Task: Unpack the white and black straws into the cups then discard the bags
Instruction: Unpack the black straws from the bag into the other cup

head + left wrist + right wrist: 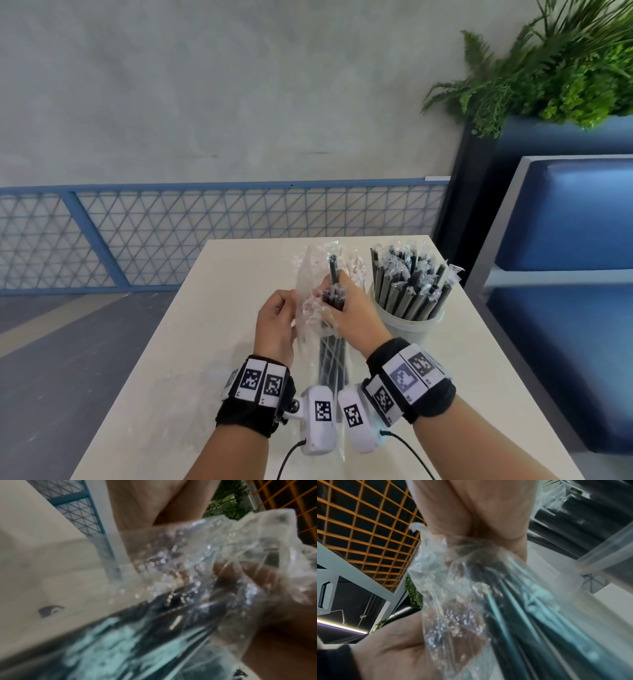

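The clear plastic bag point(310, 308) lies at the centre of the head view on the white counter point(191, 342), crinkled and glossy, its long axis running from the bottom of the frame toward the upper middle. Inside it, a few black straws point(334, 356) lie along the same line, each in a thin clear wrapper, their upper ends bunched at the bag's mouth. One black straw point(333, 270) sticks out past the mouth, pointing up the frame and slightly left.

The left hand point(275, 323) sits just left of the bag, its grip pinching the film at the bag's left edge. The right hand point(349, 308) is on the bag's right side, fingers curled round the bunched straw ends and the plastic over them; in the right wrist view the film gathers tightly under those fingers.

To the right of centre, a translucent cup point(409, 322) stands upright on the counter, packed with wrapped black straws point(411, 281) that fan upward and outward
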